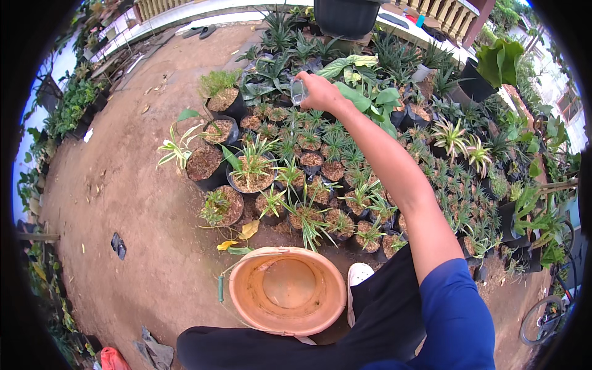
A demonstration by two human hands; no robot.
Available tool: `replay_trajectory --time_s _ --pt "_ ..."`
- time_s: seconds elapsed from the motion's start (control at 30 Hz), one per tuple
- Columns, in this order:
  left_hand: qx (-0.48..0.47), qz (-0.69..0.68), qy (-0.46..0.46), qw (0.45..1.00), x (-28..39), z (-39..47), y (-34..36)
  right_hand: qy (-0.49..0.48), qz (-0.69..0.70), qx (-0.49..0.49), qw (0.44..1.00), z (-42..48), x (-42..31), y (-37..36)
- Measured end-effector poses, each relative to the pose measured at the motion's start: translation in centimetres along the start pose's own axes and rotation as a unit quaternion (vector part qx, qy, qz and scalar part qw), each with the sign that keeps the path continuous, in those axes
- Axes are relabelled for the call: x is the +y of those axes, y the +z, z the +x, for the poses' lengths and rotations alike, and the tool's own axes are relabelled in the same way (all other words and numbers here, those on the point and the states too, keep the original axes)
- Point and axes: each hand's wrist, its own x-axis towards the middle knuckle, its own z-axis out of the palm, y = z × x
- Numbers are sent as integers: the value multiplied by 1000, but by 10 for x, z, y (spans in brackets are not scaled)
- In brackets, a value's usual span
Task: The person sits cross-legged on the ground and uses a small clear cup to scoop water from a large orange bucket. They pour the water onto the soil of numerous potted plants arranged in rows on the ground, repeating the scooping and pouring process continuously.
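Observation:
My right hand (320, 94) is stretched far out over the potted plants, gripping a clear cup (299, 91). The cup is tipped, its mouth facing left; I cannot tell how much is inside. Beneath it grow small spiky green plants (286, 147) in black bags with brown fibrous soil. My left hand is out of view. An orange bucket (289, 283) stands between my legs, its wire handle with a green grip (220, 289) hanging to the left. Closer to the bucket are striped spider plants (309, 221) in dark bags.
Larger black pots (252, 171) edge the plant bed on the left. A big black tub (347, 18) stands at the far side. Yellow leaves (249, 229) lie beside the bucket. Black slippers (200, 32), a red bag (113, 359) and a bicycle wheel (541, 320) sit farther out.

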Motion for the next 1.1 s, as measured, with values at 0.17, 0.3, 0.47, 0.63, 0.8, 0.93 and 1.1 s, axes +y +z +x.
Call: replay_trajectory --time_s 0.17,0.3,0.47,0.63,0.8,0.93,1.1 --pt "-2 -6 -9 1000 -4 4 -2 -4 5 15 1000 -2 -3 1" --pt "-3 -5 -10 1000 -4 4 -5 12 5 -3 1000 -4 -9 -5" --pt "0 -11 -1 1000 -5 10 3 -16 8 11 1000 3 11 7" --pt "5 -14 -6 1000 2 4 6 12 0 -19 1000 -2 -8 5" --pt "0 -19 7 1000 6 8 10 19 -6 -21 1000 0 -3 2" --pt "-3 -20 10 1000 8 8 9 18 -3 -23 1000 -1 1 3" --pt "-5 -22 11 1000 9 10 8 20 -1 -34 999 0 3 1"
